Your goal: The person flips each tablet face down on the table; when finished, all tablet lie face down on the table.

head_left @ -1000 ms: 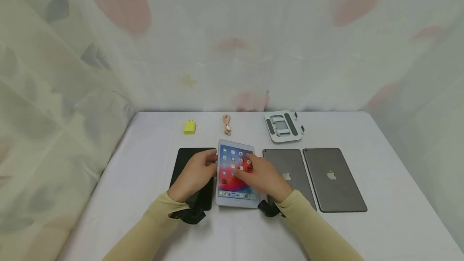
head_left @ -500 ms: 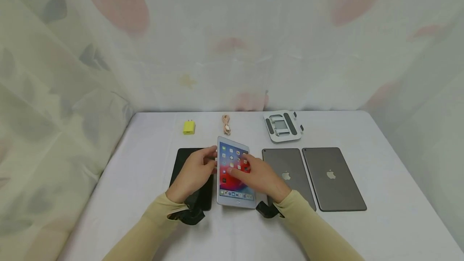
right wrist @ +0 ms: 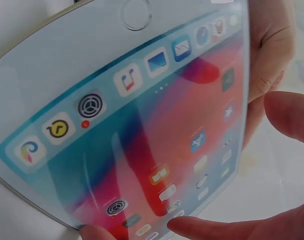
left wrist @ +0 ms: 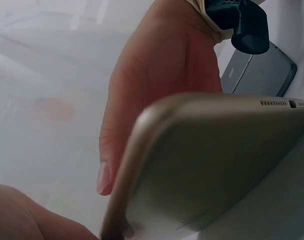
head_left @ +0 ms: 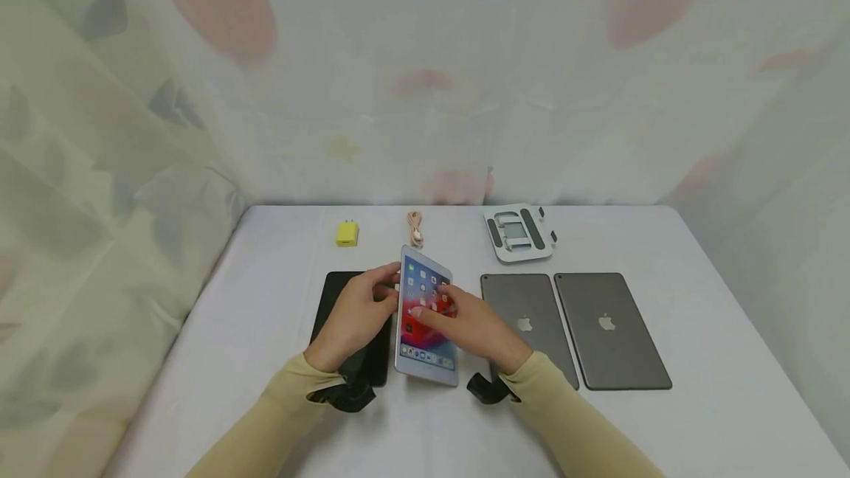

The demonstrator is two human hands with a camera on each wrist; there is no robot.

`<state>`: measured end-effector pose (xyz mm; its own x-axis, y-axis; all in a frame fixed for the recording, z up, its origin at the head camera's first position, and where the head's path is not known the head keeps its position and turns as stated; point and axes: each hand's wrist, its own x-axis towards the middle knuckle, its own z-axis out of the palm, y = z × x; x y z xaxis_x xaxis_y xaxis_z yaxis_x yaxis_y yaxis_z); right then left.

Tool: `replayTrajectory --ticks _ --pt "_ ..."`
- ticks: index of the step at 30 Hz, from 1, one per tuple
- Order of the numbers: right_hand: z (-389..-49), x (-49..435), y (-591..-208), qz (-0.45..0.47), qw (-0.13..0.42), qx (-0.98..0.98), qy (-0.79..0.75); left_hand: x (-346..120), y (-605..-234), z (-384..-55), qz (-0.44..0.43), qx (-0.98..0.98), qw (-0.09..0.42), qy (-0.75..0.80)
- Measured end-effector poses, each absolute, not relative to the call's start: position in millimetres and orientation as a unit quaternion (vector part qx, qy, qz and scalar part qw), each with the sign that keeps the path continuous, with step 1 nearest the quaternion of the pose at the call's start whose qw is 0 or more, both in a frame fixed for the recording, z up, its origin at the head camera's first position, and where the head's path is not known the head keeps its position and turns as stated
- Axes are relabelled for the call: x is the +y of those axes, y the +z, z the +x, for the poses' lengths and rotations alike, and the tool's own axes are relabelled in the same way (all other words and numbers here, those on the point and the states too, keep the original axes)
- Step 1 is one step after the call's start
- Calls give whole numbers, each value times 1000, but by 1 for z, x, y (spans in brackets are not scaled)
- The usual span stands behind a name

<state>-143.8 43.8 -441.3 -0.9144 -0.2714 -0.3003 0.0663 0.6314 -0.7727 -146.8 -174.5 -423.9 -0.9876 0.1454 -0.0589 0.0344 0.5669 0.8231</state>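
Observation:
A white-framed tablet (head_left: 420, 338) with a lit home screen is tilted between both hands, its left edge raised. My left hand (head_left: 355, 316) pinches that left edge; in the left wrist view the tablet's silvery back (left wrist: 201, 160) shows. My right hand (head_left: 477, 324) lies over the screen's right side with thumb and forefinger spread. The right wrist view shows its thumb (right wrist: 291, 117) apart from the glass, and another fingertip (right wrist: 97, 234) by the tablet's edge. Whether the forefinger touches the screen is unclear. Beneath my left hand a black tablet (head_left: 335, 290) lies partly covered.
Two dark grey tablets (head_left: 511, 293) (head_left: 627, 338) lie face down on the right, the nearer one partly behind my right wrist. Along the back of the white table (head_left: 704, 360) sit a yellow charger plug (head_left: 347, 234), a coiled pink cable (head_left: 415, 229) and a folded metal stand (head_left: 535, 248).
The white tablet has tilted more steeply, its screen looking narrower and its far left corner higher. My right hand has shifted slightly left; my left hand has stayed at the tablet's left edge.

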Motion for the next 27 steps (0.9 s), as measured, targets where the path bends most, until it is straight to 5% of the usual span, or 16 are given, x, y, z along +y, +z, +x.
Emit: replayTrajectory --ticks 27 --pt "-145 42 -444 -60 219 845 -484 -171 -423 -144 80 868 30 489"
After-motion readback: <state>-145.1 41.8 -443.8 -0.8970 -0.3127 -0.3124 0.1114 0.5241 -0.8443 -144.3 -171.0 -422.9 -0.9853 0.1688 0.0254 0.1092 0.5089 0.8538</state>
